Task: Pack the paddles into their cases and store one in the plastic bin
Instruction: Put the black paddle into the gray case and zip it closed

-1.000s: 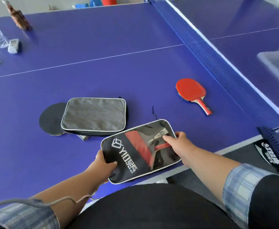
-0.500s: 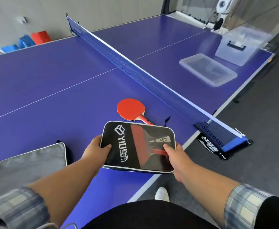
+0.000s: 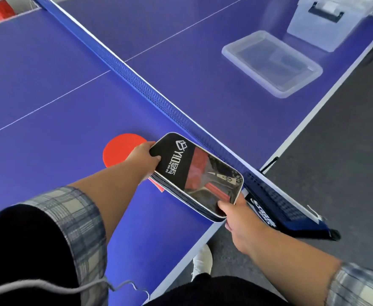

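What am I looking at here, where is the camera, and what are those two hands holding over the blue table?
There is no machine here. The one picture comes from a camera worn on a person's head, looking forward and down, so you see their own arms. The left hand and the right hand each grip one end of a black paddle case; a red paddle shows through its clear window. Below lies a blue table tennis table, crossed by its net. A loose red paddle rests on the table, partly hidden by the left hand and the case. Beyond the net sit a clear plastic lid and a clear plastic bin.
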`<move>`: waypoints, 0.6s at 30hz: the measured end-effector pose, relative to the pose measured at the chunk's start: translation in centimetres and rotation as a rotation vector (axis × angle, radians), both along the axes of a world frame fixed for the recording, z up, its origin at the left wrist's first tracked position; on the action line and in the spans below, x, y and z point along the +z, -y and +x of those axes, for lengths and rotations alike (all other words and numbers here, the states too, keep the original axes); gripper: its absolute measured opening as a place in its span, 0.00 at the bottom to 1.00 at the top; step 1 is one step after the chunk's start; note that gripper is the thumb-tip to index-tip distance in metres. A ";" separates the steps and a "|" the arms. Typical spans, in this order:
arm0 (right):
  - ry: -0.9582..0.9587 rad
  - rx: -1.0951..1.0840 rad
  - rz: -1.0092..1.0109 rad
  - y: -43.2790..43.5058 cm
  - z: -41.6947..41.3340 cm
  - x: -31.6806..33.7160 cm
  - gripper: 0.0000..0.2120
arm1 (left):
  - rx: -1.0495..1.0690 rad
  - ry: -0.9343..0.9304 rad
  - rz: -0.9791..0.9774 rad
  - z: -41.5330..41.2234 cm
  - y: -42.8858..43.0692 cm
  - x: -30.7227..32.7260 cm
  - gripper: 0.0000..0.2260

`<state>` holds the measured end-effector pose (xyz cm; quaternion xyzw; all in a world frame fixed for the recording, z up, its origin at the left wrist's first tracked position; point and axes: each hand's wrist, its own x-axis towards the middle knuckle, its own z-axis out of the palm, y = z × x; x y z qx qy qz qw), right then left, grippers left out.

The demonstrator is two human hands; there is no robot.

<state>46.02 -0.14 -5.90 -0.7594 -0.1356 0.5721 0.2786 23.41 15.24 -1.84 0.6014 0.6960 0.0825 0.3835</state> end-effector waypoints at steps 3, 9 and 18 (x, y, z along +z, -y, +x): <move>0.011 0.073 -0.049 -0.6 0.9 -1.3 0.31 | -0.016 -0.011 -0.007 1.6 -2.5 -1.8 0.18; 0.082 0.250 -0.050 -1.1 0.9 -2.6 0.18 | -0.094 -0.107 -0.033 2.9 -4.7 -4.3 0.25; 0.052 0.012 -0.098 -3.2 0.7 1.2 0.25 | -0.144 -0.212 -0.056 3.7 -2.9 -3.5 0.35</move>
